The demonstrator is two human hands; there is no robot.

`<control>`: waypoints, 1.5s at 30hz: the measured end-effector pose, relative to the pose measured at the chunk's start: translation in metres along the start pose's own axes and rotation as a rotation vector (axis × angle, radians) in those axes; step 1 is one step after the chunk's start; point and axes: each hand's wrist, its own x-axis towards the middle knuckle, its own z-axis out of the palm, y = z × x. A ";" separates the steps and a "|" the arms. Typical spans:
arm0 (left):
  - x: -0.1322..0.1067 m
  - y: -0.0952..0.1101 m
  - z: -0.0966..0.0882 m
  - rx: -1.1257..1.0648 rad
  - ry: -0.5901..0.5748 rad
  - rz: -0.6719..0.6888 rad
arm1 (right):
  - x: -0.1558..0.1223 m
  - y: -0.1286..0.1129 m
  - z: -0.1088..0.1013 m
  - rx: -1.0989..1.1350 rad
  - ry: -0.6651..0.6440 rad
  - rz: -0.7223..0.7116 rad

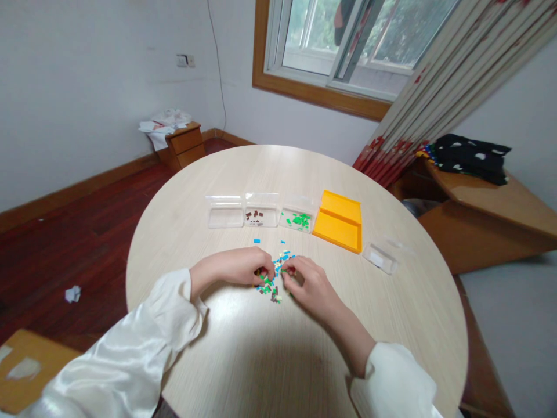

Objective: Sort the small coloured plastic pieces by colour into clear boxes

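A loose pile of small plastic pieces [267, 282] in blue, green, brown and pale yellow lies on the round table between my two hands. My left hand [250, 264] reaches in from the left, its fingers curled and closed at the pile's edge; what they pinch, if anything, is hidden. On the opposite side, my right hand [308, 283] has its fingers bent together over the pile. A bit of green shows by those fingertips, too small to tell whether it is held. Two blue pieces [256, 241] lie apart, just beyond the pile.
Behind the pile stand a clear box [225, 217], a clear box with brown pieces [261, 218], one with green pieces [296, 220], and an open yellow case [339, 229]. A small clear box [380, 258] sits farther right on the pale table [261, 371].
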 end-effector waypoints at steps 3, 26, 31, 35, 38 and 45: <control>0.001 0.000 0.002 0.022 -0.005 0.005 | 0.005 0.011 0.002 -0.029 0.151 -0.031; 0.003 -0.002 0.006 -0.032 0.082 0.052 | 0.058 0.087 0.010 -0.210 0.489 0.117; 0.003 -0.002 0.004 -0.056 0.100 0.032 | 0.047 0.065 0.011 -0.147 0.434 0.006; 0.003 -0.007 0.004 -0.042 0.113 0.025 | 0.030 0.033 0.013 -0.042 0.316 -0.109; 0.002 -0.008 0.002 -0.031 0.150 0.010 | 0.017 0.009 0.013 0.020 0.169 -0.168; 0.001 -0.007 -0.002 -0.063 0.272 -0.113 | 0.001 -0.013 0.009 0.014 -0.084 -0.194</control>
